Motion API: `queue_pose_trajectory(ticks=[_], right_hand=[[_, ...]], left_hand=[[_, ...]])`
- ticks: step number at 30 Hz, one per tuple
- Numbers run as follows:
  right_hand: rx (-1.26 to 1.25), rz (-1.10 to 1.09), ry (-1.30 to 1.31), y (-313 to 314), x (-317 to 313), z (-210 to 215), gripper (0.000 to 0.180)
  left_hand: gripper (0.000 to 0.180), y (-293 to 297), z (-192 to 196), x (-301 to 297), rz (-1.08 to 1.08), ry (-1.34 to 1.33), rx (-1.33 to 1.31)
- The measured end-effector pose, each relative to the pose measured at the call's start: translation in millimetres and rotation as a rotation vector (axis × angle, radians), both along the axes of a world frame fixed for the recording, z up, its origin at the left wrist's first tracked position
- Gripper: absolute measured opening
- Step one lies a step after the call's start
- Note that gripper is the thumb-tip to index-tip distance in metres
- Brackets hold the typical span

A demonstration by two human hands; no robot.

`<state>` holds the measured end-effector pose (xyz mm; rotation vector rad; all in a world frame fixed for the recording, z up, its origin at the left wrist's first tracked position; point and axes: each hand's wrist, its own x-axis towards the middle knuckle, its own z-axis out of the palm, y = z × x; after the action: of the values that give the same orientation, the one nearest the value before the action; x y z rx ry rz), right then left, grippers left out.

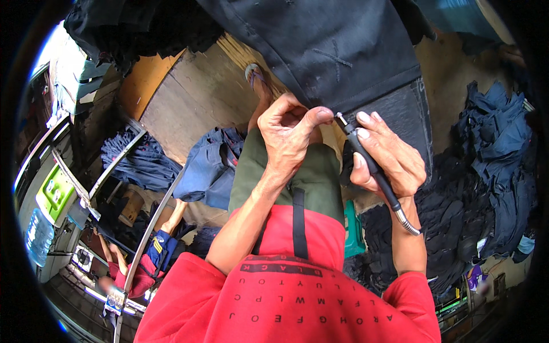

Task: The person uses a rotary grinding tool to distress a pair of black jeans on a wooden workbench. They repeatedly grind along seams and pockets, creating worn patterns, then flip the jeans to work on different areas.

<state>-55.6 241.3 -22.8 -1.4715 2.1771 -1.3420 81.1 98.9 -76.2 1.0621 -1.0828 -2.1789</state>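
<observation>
My right hand grips a black pen-shaped rotary grinder with a small pinkish tip and a metal flexible shaft at its rear. The grinder's tip points up and left, close to my left thumb. My left hand is closed at the hem corner of a dark trouser leg, thumb on top; its curled fingers are partly hidden. Pale scuff marks cross the cloth. The leg is drawn over a flat black board, whose bare end shows below the hem, beneath my right hand.
Folded blue jeans and a dark garment pile lie at left. More dark garments are heaped at right. A green plastic stool stands by my right thigh. Metal rails run at left, with another person beyond.
</observation>
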Motion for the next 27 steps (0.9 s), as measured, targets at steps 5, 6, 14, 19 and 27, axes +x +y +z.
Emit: queue_pose_trajectory(ticks=[5, 6, 14, 19, 27], right_hand=[[-0.001, -0.012, 0.012, 2.4, -1.0, -1.5, 0.031], [-0.003, -0.013, 0.015, 2.7, -0.8, -1.5, 0.031], [-0.024, -0.066, 0.021, 2.3, -1.4, -2.5, 0.026], [-0.026, -0.1, 0.032, 1.7, -1.0, -2.0, 0.028], [-0.002, -0.128, 0.067, 3.4, -1.9, -3.3, 0.031]], left_hand=[[0.014, 1.1, 0.6, -0.6, 0.002, 0.013, -0.003], [0.014, 1.2, 0.9, -0.7, 0.005, 0.01, -0.001], [0.016, 0.8, -0.7, -0.3, 0.004, 0.035, 0.0], [0.015, 0.3, -2.2, 0.7, -0.017, 0.004, -0.052], [0.015, -0.2, -4.1, 1.4, -0.012, -0.006, -0.046]])
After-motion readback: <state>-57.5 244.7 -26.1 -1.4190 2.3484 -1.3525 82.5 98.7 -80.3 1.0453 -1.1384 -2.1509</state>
